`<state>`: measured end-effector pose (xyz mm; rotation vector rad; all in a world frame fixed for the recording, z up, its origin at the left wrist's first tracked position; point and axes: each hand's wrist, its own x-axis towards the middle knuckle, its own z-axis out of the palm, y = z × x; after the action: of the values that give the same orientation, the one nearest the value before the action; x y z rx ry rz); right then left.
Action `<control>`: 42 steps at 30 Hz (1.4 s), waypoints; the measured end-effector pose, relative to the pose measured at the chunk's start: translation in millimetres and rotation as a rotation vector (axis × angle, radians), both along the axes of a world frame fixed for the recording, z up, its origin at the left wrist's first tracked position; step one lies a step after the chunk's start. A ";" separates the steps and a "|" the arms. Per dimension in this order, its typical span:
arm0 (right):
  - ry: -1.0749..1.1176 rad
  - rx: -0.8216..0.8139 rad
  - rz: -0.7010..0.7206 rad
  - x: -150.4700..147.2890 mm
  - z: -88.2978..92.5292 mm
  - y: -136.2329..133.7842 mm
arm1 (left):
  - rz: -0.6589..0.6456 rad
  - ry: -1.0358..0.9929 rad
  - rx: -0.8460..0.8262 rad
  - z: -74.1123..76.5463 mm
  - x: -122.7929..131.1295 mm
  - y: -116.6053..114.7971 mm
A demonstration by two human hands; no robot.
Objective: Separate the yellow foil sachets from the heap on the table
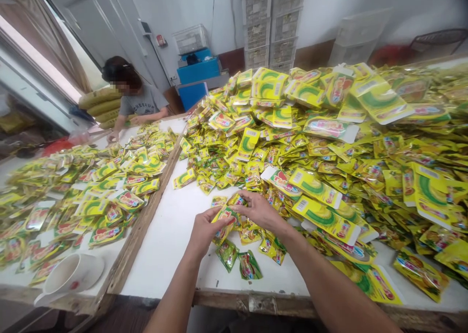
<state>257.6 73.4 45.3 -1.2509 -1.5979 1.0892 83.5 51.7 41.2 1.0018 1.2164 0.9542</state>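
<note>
My left hand point(204, 233) is closed around a few small yellow-green sachets point(225, 222), held just above the white table point(171, 245). My right hand point(258, 208) reaches in from the right with fingers curled over small sachets beside the left hand's bundle. Two loose green sachets point(239, 260) lie on the table below my hands. A huge heap of yellow packets point(329, 138), small and large, covers the table to the right and behind.
A second white table point(22, 269) on the left carries more packets and a white cup on a saucer point(71, 274). A person in a grey shirt point(142, 104) sits at its far end. Stacked crates point(272, 26) and a blue box point(199, 69) stand by the back wall.
</note>
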 end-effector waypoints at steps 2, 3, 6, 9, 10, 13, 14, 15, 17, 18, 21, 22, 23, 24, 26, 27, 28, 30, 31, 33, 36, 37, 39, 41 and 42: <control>-0.003 0.031 -0.034 -0.7 2.1 0.2 | 0.027 -0.069 -0.044 1.1 0.2 -0.5; -0.027 0.051 -0.055 -1.3 2.9 0.2 | 0.039 -0.099 -0.060 1.0 -0.4 -0.6; -0.131 0.107 -0.071 -3.5 3.5 -0.6 | 0.041 -0.135 -0.091 -1.1 -4.2 -0.2; -0.148 0.098 -0.080 -6.0 1.2 -2.0 | 0.036 -0.127 -0.100 -2.1 -8.9 0.3; -0.143 0.092 -0.079 -6.9 0.1 -2.6 | 0.033 -0.123 -0.096 -1.9 -10.1 0.3; -0.124 0.093 -0.011 -10.0 -3.2 -4.5 | 0.023 -0.102 -0.095 -0.4 -12.2 0.0; -0.110 0.089 0.039 -11.1 -3.9 -5.1 | 0.021 -0.092 -0.104 0.0 -12.6 -0.2; -0.088 0.080 0.101 -12.1 -4.3 -5.6 | 0.020 -0.084 -0.115 0.3 -12.8 -0.4; -0.016 0.054 0.227 -13.5 -4.2 -6.4 | 0.012 -0.082 -0.135 0.4 -13.2 -0.7; 0.023 0.038 0.279 -13.9 -3.9 -6.7 | 0.005 -0.090 -0.141 0.2 -13.3 -1.0; 0.086 -0.027 0.363 -15.3 -4.3 -9.0 | 0.000 -0.137 -0.144 -1.6 -12.7 -3.2; 0.093 -0.056 0.358 -16.1 -5.4 -10.3 | 0.012 -0.151 -0.143 -2.5 -12.2 -4.6; 0.103 -0.088 0.347 -17.1 -7.3 -11.7 | 0.029 -0.159 -0.143 -3.7 -11.4 -6.2; 0.121 -0.125 0.333 -18.3 -9.8 -13.1 | 0.046 -0.158 -0.147 -4.8 -10.5 -7.7; 0.182 -0.212 0.283 -21.4 -16.3 -14.9 | 0.065 -0.128 -0.165 -6.9 -8.6 -8.6; 0.215 -0.247 0.273 -23.2 -19.9 -15.0 | 0.068 -0.105 -0.170 -7.2 -8.1 -7.0; 0.245 -0.287 0.296 -24.8 -23.2 -14.5 | 0.065 -0.086 -0.171 -6.4 -8.6 -3.7; 0.276 -0.288 0.280 -26.9 -28.2 -12.6 | 0.063 -0.048 -0.134 -0.3 -14.6 7.8; 0.264 -0.240 0.233 -26.9 -29.5 -11.3 | 0.076 -0.012 -0.090 5.4 -21.3 15.4; 0.182 -0.089 0.111 -24.8 -29.4 -8.8 | 0.192 0.110 0.031 20.7 -44.0 32.1; 0.107 0.057 -0.061 -19.3 -24.3 -6.7 | 0.557 0.326 0.204 41.5 -95.7 52.7; 0.113 0.072 -0.102 -18.0 -22.4 -6.5 | 0.681 0.406 0.232 44.3 -114.0 57.0; 0.115 0.091 -0.155 -16.4 -20.2 -6.7 | 0.989 0.777 0.210 40.6 -146.0 61.8; 0.072 0.112 -0.182 -16.0 -21.9 -7.0 | 1.107 1.011 0.066 26.3 -168.1 64.7; 0.044 0.125 -0.188 -15.9 -24.4 -6.9 | 1.110 1.045 0.008 17.2 -175.4 66.8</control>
<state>241.7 66.5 20.9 -1.2566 -1.4603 0.8805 -91.9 118.5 58.4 0.7841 2.8099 1.2711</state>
